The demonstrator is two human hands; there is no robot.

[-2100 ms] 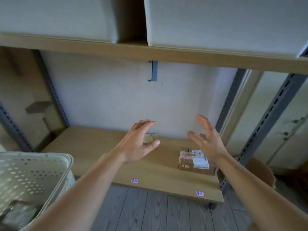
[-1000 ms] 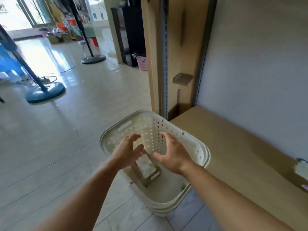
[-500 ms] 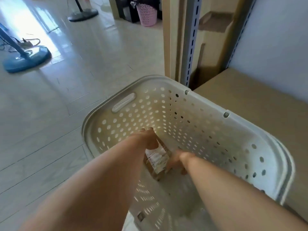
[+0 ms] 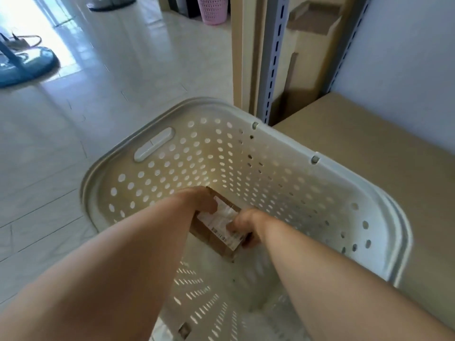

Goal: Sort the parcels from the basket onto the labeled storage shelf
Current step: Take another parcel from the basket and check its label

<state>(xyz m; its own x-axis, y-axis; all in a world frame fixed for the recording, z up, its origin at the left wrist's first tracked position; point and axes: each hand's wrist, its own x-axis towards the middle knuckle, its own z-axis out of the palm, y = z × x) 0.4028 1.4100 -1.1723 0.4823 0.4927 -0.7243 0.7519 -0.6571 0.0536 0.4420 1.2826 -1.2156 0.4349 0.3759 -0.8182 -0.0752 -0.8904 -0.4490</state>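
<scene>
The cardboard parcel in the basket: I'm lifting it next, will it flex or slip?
The parcel looks like a squared cardboard box, so probably stiff. Both hands, left and right, clasp opposite ends, so slipping seems unlikely. Small, likely light.

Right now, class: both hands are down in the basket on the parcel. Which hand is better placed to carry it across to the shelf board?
Probably the right hand: it grips the parcel on the side nearer the shelf board. The left hand holds the far side.
</scene>
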